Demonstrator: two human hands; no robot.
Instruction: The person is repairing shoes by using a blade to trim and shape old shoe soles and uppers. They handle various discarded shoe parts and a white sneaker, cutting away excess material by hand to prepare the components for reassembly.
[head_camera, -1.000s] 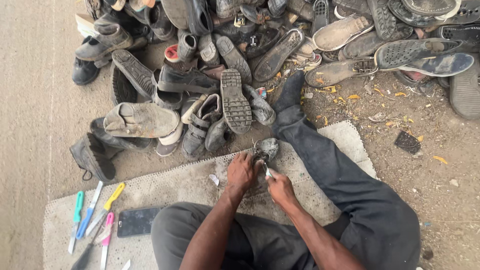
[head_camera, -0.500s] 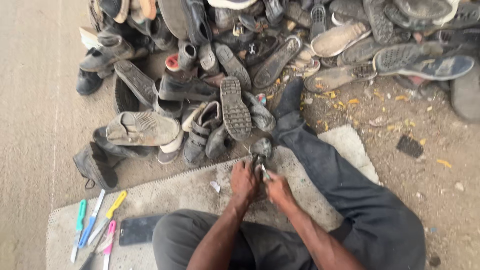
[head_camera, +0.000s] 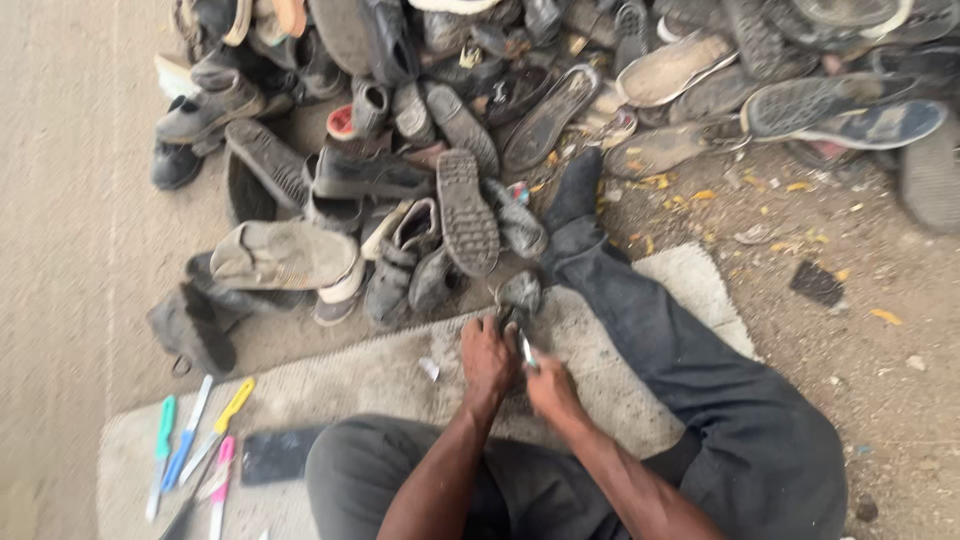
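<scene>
— So, biggest first: what fills the ground?

— Mostly the heap of worn shoes (head_camera: 440, 150), soles and uppers tumbled together across the top. Below it lies the pale mat (head_camera: 380, 380) the person sits on, one dark trouser leg (head_camera: 680, 370) stretched toward the heap.

— And the hands?

— Both meet at the mat's upper edge. The left hand (head_camera: 487, 360) is curled closed over a small dark shoe piece (head_camera: 518, 295), pinning it just beside the heap. The right hand (head_camera: 553, 390) is closed round a slim tool with a metal blade (head_camera: 525, 350), its tip at the piece.

— What might go wrong?

— I'd judge the blade is the worry: it works right against the left fingers, so a slip on tough material could nick them.

— Anything smaller?

— Coloured-handled tools (head_camera: 195, 440) and a flat dark phone-like slab (head_camera: 275, 455) lie on the mat's left corner, well apart.
</scene>
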